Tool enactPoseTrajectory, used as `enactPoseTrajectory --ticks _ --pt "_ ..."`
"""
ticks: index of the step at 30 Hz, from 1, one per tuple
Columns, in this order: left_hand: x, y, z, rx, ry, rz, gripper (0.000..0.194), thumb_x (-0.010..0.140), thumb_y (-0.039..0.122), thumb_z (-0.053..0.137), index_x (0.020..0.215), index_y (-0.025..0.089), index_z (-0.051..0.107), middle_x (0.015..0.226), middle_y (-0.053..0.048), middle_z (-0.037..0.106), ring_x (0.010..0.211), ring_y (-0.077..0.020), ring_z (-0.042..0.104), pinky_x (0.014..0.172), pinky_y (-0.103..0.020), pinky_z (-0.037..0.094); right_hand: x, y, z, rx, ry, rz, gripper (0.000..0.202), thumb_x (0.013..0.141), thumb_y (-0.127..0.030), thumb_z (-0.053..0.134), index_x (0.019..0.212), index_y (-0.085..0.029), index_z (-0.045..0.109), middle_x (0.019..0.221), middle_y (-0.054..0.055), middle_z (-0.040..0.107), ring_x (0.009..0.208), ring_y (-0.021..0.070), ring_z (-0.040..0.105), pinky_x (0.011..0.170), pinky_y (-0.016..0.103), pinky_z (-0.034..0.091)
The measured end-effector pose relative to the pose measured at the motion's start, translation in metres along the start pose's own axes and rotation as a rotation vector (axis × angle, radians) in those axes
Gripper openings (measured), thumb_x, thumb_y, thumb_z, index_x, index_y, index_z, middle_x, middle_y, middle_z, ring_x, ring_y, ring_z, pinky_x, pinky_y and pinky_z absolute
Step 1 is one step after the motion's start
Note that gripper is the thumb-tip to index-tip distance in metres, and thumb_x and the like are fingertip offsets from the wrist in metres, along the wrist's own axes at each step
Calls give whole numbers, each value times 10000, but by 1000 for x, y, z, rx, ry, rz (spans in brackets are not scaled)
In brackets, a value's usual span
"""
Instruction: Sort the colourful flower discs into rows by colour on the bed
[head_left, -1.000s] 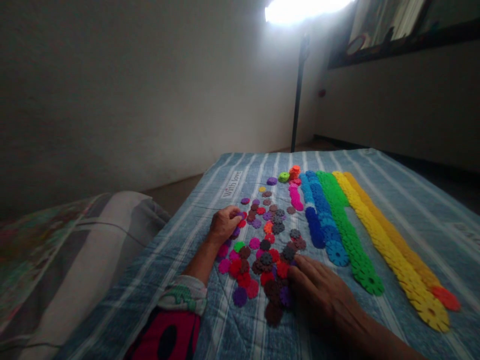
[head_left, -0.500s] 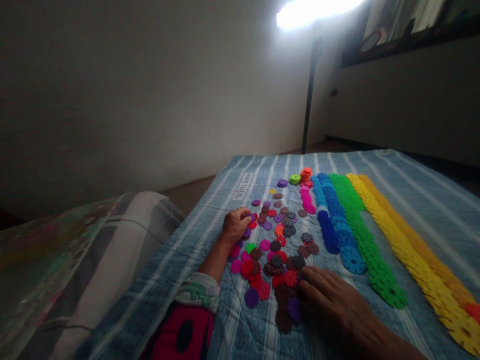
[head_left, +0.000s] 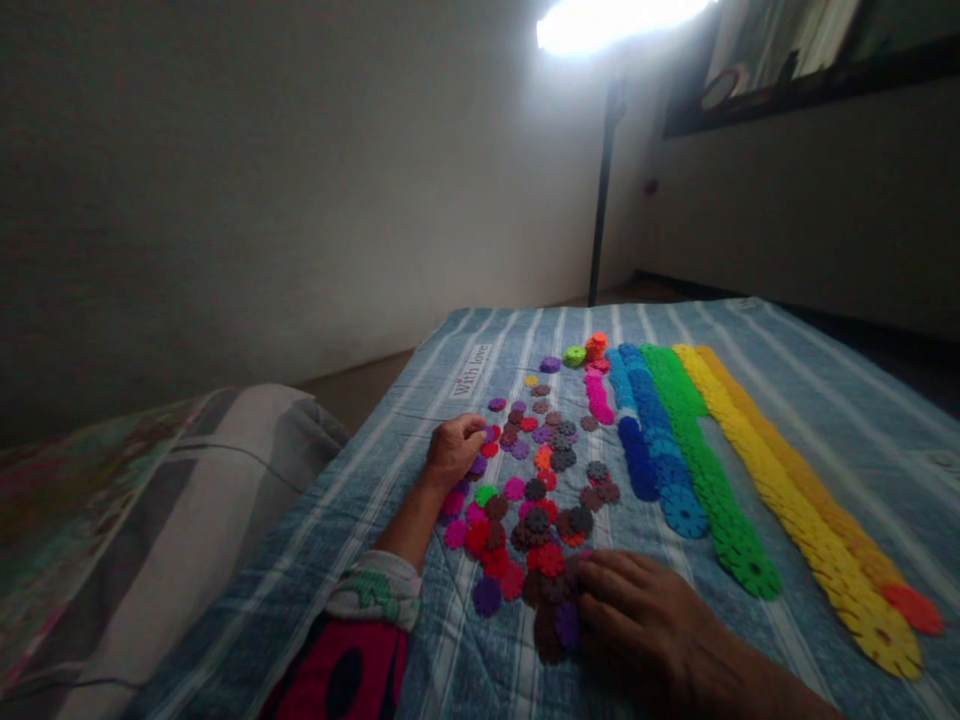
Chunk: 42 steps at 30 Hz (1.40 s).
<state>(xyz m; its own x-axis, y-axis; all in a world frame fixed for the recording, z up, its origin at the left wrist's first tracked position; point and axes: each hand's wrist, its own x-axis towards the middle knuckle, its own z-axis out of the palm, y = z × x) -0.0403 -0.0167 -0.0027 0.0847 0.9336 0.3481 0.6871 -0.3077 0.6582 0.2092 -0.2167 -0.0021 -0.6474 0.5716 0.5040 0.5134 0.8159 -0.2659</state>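
A person's 2 bare hands rest on a bed covered by a blue striped blanket (head_left: 810, 400), among small flower-shaped plastic discs.

The left hand (head_left: 452, 450) is curled into a loose fist with its fingers pressed together. Its fingertips (head_left: 480, 432) touch a purple disc (head_left: 491, 433) at the edge of the loose pile of discs (head_left: 536, 500). Whether the hand actually pinches that disc cannot be told. The arm runs back to a patterned sleeve (head_left: 371, 590).

The right hand (head_left: 637, 615) lies flat, palm down, fingers gently spread. Its fingertips rest on dark brown and purple discs at the near end of the pile, just beside a red disc (head_left: 547, 560).

The loose pile sits between the 2 hands and stretches away from them, mixing red, pink, purple, brown and 1 green piece.

Beyond the right hand, to its far side, lie long overlapping rows sorted by colour: a short pink row (head_left: 598, 395), a blue row (head_left: 645, 440), a green row (head_left: 705, 465), a yellow row (head_left: 787, 490) and an orange row (head_left: 825, 510). They lie side by side, touching.

To the left of the left hand, well apart, is a grey and patterned pillow (head_left: 187, 500). Far ahead, a lamp stand (head_left: 602, 190) rises under a bright light against a dim wall.
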Motion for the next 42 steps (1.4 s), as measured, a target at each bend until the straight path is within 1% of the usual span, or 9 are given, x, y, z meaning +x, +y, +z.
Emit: enactPoseTrajectory --ticks 4,9,13,17,19,27,31,35,42 --pt "1 1 -1 -1 -9 6 218 670 295 550 784 184 699 737 -21 717 701 -183 664 708 -295 526 1 1 5 -31 -30 36 136 943 -236 501 1019 -182 601 1049 101 686 1025 213 623 879 356 501" --pt "2 2 -2 6 -9 -18 238 666 312 553 807 190 702 765 -22 732 732 -189 671 729 -288 527 -7 12 17 -156 -9 42 278 929 -318 541 1143 -151 599 1221 134 643 1161 276 572 954 432 472" --pt "2 1 -2 18 -9 -15 244 669 314 550 809 185 702 763 -28 732 725 -189 669 717 -284 521 -14 19 25 -260 -4 97 411 890 -424 591 1195 -148 600 1244 162 629 1166 326 568 936 496 478" --pt "2 1 -3 8 -12 -19 239 664 308 551 806 189 702 731 -14 724 715 -187 668 697 -279 521 -15 21 27 -296 27 103 465 877 -453 596 1221 -140 587 1229 169 637 1152 342 574 920 516 489" --pt "2 1 -3 6 -11 -18 232 662 300 551 803 193 702 733 -9 724 716 -183 668 699 -274 521 -15 20 27 -289 35 104 464 880 -448 594 1230 -145 578 1217 162 644 1128 334 589 917 515 491" --pt "0 3 -4 21 -28 -1 217 684 286 548 798 185 703 774 -28 730 743 -187 679 728 -283 523 -11 14 21 -183 -51 154 401 871 -435 618 1179 -181 586 1234 134 629 1140 307 575 947 487 468" --pt "0 2 -3 8 -34 -28 232 678 272 551 822 181 708 782 -28 734 754 -191 683 728 -289 526 -7 10 13 -146 -61 133 345 884 -372 602 1185 -206 580 1257 124 609 1154 290 556 962 469 451" --pt "0 0 -2 3 -38 -36 240 682 270 546 833 180 709 794 -28 736 750 -187 683 728 -287 531 -1 6 7 -93 -91 159 284 886 -321 598 1159 -244 592 1244 92 613 1149 266 550 954 441 454" --pt "1 -2 -3 -6 -36 -38 228 673 272 564 826 182 707 785 -34 737 776 -199 683 734 -296 530 -1 10 11 -127 -75 118 244 905 -322 570 1124 -219 605 1197 129 629 1083 264 587 906 441 488"
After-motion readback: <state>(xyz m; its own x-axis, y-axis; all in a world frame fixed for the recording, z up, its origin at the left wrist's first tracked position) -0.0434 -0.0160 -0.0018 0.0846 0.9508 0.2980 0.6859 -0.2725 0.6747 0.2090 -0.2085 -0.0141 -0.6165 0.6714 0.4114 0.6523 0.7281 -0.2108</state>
